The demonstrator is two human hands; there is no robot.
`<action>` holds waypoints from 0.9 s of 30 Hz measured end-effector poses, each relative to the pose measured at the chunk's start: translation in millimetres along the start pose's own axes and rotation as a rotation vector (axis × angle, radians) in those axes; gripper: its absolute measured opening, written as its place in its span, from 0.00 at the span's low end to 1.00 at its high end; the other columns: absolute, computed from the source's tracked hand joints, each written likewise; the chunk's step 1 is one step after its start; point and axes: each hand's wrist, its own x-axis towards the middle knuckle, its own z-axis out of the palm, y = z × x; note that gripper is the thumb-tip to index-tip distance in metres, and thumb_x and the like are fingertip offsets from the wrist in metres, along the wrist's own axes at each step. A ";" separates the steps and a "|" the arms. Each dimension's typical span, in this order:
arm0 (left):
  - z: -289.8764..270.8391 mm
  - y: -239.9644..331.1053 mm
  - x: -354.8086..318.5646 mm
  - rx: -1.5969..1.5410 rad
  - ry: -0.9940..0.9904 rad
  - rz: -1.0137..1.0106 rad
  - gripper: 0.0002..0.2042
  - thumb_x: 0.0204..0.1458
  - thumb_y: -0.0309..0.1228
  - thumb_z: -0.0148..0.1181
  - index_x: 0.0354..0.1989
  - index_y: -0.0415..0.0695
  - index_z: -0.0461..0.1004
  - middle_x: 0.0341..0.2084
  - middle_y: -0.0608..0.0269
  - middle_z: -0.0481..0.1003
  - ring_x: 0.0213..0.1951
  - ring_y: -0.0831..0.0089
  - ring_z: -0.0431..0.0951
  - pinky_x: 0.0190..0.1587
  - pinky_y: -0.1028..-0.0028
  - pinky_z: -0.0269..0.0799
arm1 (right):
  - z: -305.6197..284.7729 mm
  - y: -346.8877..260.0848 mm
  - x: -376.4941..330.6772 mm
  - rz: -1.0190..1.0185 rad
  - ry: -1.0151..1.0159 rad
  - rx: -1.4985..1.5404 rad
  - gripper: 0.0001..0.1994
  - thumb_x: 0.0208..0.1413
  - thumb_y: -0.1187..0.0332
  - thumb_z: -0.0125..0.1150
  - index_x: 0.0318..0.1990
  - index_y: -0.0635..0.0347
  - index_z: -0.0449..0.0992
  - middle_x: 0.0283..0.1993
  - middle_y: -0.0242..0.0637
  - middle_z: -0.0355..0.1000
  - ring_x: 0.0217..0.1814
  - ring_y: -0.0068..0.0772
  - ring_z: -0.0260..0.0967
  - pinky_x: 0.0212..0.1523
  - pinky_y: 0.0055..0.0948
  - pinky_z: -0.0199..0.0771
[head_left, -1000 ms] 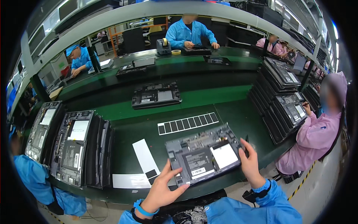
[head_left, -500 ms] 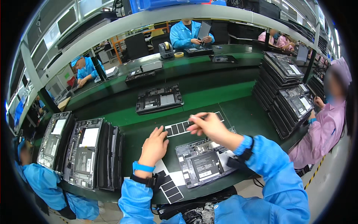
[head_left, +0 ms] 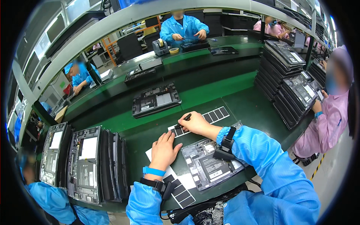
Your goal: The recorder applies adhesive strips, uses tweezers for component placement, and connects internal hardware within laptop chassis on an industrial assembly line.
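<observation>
My right hand (head_left: 200,125) is closed around a slim black pen-like tool (head_left: 187,117), whose lower end points at a white strip with black rectangles (head_left: 217,114). My left hand (head_left: 163,152) lies flat with its fingers stretched, fingertips by the left end of that strip. Just below my right hand sits an opened laptop base (head_left: 191,165) with its battery and boards showing, partly covered by my right wrist and sleeve. A second strip of black rectangles (head_left: 183,197) lies beside my left wrist at the table's near edge, overlapping white paper (head_left: 187,180).
Laptop bases (head_left: 84,165) stand stacked at the left, and taller stacks (head_left: 281,90) rise at the right beside a co-worker in pink (head_left: 322,123). Another laptop base (head_left: 156,99) lies ahead on the green table (head_left: 210,93). A co-worker in blue (head_left: 183,28) works across the bench.
My right hand has come down and left onto the strip, the black tool now plainly visible in it. My left hand stays flat near the strip's left end. The view has shifted slightly.
</observation>
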 end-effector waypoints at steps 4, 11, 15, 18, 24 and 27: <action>-3.6 2.7 -1.6 -0.040 0.009 -0.003 0.25 0.55 0.46 0.57 0.57 0.44 0.70 0.59 0.56 0.68 0.61 0.58 0.65 0.58 0.59 0.63 | 2.1 7.4 1.6 -0.040 0.006 0.050 0.11 0.53 0.65 0.60 0.33 0.67 0.80 0.23 0.37 0.77 0.26 0.27 0.76 0.32 0.25 0.75; -3.2 -1.3 -2.2 -0.064 -0.001 0.003 0.26 0.54 0.46 0.58 0.58 0.45 0.70 0.60 0.55 0.67 0.62 0.56 0.64 0.59 0.58 0.62 | 4.0 2.7 1.1 -0.093 0.012 0.016 0.11 0.52 0.67 0.61 0.35 0.68 0.80 0.26 0.41 0.78 0.29 0.28 0.79 0.34 0.25 0.77; -10.0 2.2 -1.1 -0.121 -0.040 -0.049 0.25 0.53 0.48 0.59 0.57 0.48 0.72 0.62 0.52 0.63 0.64 0.54 0.60 0.60 0.56 0.61 | 3.8 5.2 0.9 -0.109 0.023 0.088 0.10 0.51 0.70 0.61 0.35 0.69 0.80 0.27 0.42 0.79 0.31 0.29 0.79 0.35 0.24 0.78; -13.7 1.9 -1.9 -0.144 -0.079 -0.092 0.25 0.53 0.49 0.59 0.57 0.52 0.73 0.64 0.50 0.58 0.66 0.50 0.54 0.62 0.53 0.57 | 3.8 7.1 2.8 -0.092 0.011 0.194 0.10 0.51 0.70 0.62 0.35 0.71 0.80 0.28 0.42 0.79 0.32 0.28 0.80 0.35 0.23 0.78; -1.0 -6.2 -3.8 -0.141 -0.021 -0.103 0.25 0.53 0.53 0.57 0.58 0.59 0.72 0.66 0.50 0.56 0.67 0.45 0.51 0.64 0.45 0.48 | -2.5 -3.2 -0.9 -0.058 -0.005 0.107 0.11 0.55 0.71 0.62 0.38 0.74 0.77 0.32 0.44 0.78 0.34 0.29 0.79 0.37 0.23 0.80; -2.3 -6.8 -3.2 -0.152 -0.066 -0.122 0.25 0.53 0.53 0.56 0.58 0.59 0.72 0.66 0.50 0.55 0.68 0.46 0.49 0.65 0.43 0.47 | -2.4 -3.1 -0.2 -0.056 0.000 -0.019 0.12 0.55 0.68 0.63 0.37 0.72 0.78 0.29 0.43 0.78 0.32 0.26 0.78 0.35 0.23 0.79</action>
